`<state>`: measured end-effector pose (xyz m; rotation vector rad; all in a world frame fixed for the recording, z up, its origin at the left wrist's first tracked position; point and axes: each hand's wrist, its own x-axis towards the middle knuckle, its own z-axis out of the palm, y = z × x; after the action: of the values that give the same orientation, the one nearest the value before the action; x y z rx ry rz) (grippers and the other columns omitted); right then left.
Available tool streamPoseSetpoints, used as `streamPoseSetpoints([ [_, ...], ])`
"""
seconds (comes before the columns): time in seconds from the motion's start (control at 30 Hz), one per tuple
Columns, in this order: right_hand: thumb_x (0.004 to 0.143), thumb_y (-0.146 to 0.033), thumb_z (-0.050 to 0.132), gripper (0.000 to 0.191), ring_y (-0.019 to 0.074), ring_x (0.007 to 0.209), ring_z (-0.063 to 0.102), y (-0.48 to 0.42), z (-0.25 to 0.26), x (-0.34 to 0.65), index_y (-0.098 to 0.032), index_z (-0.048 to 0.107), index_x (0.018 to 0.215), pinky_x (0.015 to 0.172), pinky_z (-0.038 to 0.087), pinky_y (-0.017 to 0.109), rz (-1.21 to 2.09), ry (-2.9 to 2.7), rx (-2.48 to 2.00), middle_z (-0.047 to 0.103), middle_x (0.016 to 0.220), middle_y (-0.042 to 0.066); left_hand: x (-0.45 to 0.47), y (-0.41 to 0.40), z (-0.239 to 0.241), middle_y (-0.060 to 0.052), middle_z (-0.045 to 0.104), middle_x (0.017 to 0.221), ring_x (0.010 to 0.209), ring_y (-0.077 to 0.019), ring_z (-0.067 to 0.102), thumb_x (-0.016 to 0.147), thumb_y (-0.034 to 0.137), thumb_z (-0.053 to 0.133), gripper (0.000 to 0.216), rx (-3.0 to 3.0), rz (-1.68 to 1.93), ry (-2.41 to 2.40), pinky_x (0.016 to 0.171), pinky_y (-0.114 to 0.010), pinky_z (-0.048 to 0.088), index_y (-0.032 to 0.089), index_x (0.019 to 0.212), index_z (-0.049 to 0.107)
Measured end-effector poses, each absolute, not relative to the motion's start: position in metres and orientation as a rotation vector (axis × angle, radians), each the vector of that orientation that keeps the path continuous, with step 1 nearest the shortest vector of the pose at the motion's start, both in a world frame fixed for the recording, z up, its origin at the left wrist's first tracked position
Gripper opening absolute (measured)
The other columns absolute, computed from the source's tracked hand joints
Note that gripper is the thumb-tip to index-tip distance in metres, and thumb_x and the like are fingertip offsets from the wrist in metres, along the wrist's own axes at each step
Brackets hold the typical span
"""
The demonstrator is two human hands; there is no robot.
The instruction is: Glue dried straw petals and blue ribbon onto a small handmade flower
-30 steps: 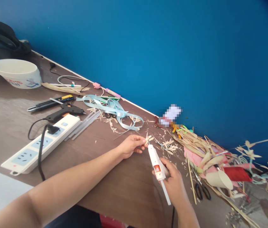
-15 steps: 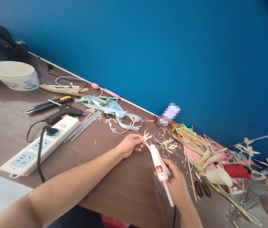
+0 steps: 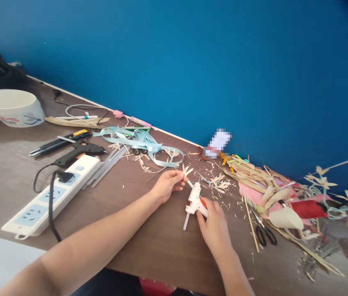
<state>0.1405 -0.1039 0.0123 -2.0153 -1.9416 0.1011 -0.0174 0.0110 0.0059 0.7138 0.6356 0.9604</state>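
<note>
My left hand [image 3: 168,183] pinches a small pale straw flower piece [image 3: 187,170] just above the brown table [image 3: 149,242]. My right hand [image 3: 213,222] grips a white glue gun [image 3: 194,200] low on the table, its nozzle pointing up toward the straw piece and nearly touching it. A glue stick pokes out of the gun's rear, down to the left.
A white power strip [image 3: 50,191] with a black plug, a black glue gun [image 3: 77,150], a utility knife [image 3: 58,140] and a white bowl [image 3: 9,107] lie at the left. Light blue ribbon [image 3: 139,144] lies behind my left hand. Straw scraps, black scissors [image 3: 264,234] and a paper cup [image 3: 286,218] crowd the right.
My right hand has turned the white glue gun and lowered it onto the table, closer to my left hand. The left hand keeps its hold on the straw piece.
</note>
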Motion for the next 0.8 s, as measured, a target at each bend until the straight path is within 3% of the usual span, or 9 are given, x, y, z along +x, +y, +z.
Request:
streamPoseSetpoints([
  [0.2,0.075,-0.026,0.054,0.035,0.0262,0.089,0.050,-0.095,0.036,0.134,-0.021,0.052,0.110,0.079,0.041,0.042,0.033,-1.776,-1.888,0.053,0.095,0.010,-0.015,0.008,0.006,-0.004,0.061,0.072,0.054,-0.0049,0.051,0.065,0.033,0.068,0.024,0.756,0.951,0.629,0.048,-0.015,0.044,0.010,0.071,0.062],
  [0.3,0.082,-0.025,0.044,0.019,0.0189,0.078,0.055,-0.080,0.047,0.119,-0.021,0.057,0.095,0.071,0.045,0.032,0.276,-1.571,-1.676,0.058,0.090,0.007,-0.016,0.006,0.009,-0.004,0.061,0.072,0.056,-0.0054,0.051,0.066,0.033,0.068,0.024,0.797,0.951,0.590,0.049,-0.015,0.044,0.010,0.072,0.062],
  [0.5,0.078,-0.026,0.052,0.009,0.0154,0.064,0.056,-0.045,0.043,0.098,-0.018,0.057,0.076,0.060,0.044,0.027,0.594,-1.316,-1.514,0.062,0.071,0.002,-0.018,0.004,0.013,-0.003,0.060,0.068,0.057,-0.0067,0.053,0.066,0.033,0.067,0.023,0.869,0.991,0.558,0.053,-0.017,0.045,0.011,0.072,0.063],
  [0.8,0.077,-0.024,0.052,0.009,0.0130,0.061,0.053,-0.044,0.038,0.093,-0.018,0.055,0.071,0.060,0.043,0.025,0.495,-1.346,-1.432,0.057,0.070,0.000,-0.016,0.003,0.011,-0.001,0.059,0.062,0.055,-0.0078,0.052,0.063,0.033,0.070,0.024,0.910,1.028,0.639,0.054,-0.020,0.044,0.012,0.072,0.065],
])
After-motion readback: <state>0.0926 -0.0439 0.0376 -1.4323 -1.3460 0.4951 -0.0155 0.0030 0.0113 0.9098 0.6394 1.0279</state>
